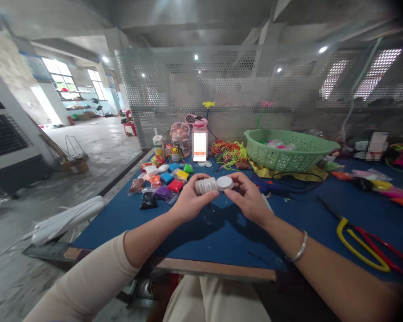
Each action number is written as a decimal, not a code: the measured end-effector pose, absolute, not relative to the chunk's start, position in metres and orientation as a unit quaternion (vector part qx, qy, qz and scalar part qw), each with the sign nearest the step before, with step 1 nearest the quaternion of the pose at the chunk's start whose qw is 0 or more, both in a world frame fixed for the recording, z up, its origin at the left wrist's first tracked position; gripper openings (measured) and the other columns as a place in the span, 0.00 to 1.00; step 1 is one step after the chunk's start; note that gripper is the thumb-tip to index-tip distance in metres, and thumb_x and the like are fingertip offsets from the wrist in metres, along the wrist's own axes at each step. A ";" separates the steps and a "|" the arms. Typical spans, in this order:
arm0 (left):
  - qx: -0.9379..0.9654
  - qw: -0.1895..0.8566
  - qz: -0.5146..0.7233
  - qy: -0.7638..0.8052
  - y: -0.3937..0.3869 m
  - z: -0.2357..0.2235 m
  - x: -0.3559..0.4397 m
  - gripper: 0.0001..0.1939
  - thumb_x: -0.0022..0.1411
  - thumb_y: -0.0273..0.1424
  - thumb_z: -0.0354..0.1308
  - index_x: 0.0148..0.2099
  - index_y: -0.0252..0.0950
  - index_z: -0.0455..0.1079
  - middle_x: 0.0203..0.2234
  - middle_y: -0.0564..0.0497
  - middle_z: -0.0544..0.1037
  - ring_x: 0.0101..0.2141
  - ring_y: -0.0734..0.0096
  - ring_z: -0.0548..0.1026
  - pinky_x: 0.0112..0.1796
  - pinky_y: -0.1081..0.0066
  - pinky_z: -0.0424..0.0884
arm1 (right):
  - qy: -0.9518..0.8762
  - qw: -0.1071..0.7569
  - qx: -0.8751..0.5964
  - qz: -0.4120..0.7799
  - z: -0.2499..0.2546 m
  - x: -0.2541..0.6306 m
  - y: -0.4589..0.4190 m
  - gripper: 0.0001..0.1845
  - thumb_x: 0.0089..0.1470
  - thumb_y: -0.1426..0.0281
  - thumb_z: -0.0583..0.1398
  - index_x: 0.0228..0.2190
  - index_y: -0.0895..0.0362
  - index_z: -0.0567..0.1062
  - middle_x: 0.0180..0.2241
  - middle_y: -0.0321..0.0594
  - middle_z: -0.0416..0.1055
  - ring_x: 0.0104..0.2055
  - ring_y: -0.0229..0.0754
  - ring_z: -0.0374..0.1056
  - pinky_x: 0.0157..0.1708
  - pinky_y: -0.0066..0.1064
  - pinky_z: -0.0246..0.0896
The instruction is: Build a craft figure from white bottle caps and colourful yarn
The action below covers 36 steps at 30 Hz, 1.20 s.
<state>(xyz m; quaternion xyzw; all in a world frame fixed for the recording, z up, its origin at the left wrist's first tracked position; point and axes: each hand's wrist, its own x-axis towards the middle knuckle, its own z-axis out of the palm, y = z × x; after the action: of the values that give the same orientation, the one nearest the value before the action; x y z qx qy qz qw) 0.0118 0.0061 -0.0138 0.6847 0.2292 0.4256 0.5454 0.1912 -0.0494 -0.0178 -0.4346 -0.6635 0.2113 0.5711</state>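
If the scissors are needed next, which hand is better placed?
Probably the right hand: the scissors lie to its right. It holds a white disc; the left hand, farther, holds a clear cylinder.

One head-worn camera looks forward and down, from above the person's beige-trousered lap (230, 299), across the blue-topped, wood-edged table (215, 243). The bare left hand (190, 199) and bare right hand (250, 198) appear at close range, near frame centre; the grey perforated metal screen (231, 87) stands farther off, facing the lens.
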 end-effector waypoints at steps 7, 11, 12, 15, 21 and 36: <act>0.689 0.544 0.423 0.224 0.006 -0.013 0.011 0.23 0.54 0.38 0.66 0.47 0.36 0.63 0.31 0.55 0.68 0.25 0.82 0.64 0.26 0.78 0.63 | -0.664 0.572 -0.434 0.209 -0.018 0.190 -0.048 0.11 0.53 0.68 0.61 0.39 0.54 0.68 0.36 0.38 0.73 0.37 0.41 0.71 0.37 0.32 0.65; 0.687 0.544 0.426 0.228 0.005 -0.013 0.011 0.23 0.53 0.38 0.66 0.47 0.36 0.63 0.31 0.55 0.68 0.25 0.82 0.64 0.26 0.78 0.63 | -0.664 0.572 -0.432 0.210 -0.018 0.191 -0.049 0.11 0.53 0.68 0.61 0.39 0.54 0.68 0.36 0.38 0.73 0.37 0.41 0.71 0.37 0.32 0.65; 0.686 0.544 0.426 0.227 0.005 -0.012 0.011 0.23 0.53 0.38 0.66 0.47 0.36 0.63 0.31 0.55 0.68 0.25 0.82 0.64 0.26 0.78 0.63 | -0.664 0.572 -0.432 0.211 -0.018 0.191 -0.049 0.11 0.53 0.68 0.61 0.39 0.54 0.68 0.35 0.38 0.72 0.37 0.41 0.71 0.37 0.32 0.65; 0.687 0.543 0.426 0.228 0.005 -0.012 0.011 0.22 0.53 0.38 0.66 0.47 0.36 0.63 0.31 0.55 0.68 0.25 0.82 0.64 0.26 0.78 0.63 | -0.664 0.573 -0.432 0.212 -0.017 0.191 -0.050 0.11 0.53 0.68 0.61 0.39 0.54 0.68 0.35 0.38 0.72 0.37 0.41 0.71 0.37 0.32 0.65; 0.686 0.547 0.425 0.221 0.005 -0.012 0.011 0.23 0.53 0.38 0.66 0.47 0.36 0.63 0.32 0.55 0.68 0.25 0.82 0.64 0.26 0.78 0.63 | -0.661 0.573 -0.433 0.217 -0.016 0.189 -0.050 0.11 0.53 0.68 0.61 0.39 0.54 0.67 0.36 0.38 0.72 0.38 0.41 0.71 0.37 0.32 0.65; 0.690 0.541 0.424 0.228 0.004 -0.012 0.011 0.23 0.53 0.38 0.66 0.47 0.36 0.63 0.31 0.55 0.68 0.26 0.81 0.64 0.26 0.78 0.63 | -0.664 0.571 -0.433 0.213 -0.017 0.190 -0.051 0.11 0.54 0.67 0.61 0.39 0.54 0.67 0.35 0.38 0.72 0.37 0.41 0.70 0.36 0.32 0.65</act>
<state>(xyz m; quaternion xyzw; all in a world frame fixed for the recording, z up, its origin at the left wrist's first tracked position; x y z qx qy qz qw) 0.0108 0.0039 -0.0115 0.6899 0.2284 0.4239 0.5406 0.1900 -0.0506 -0.0168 -0.4334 -0.6640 0.2129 0.5709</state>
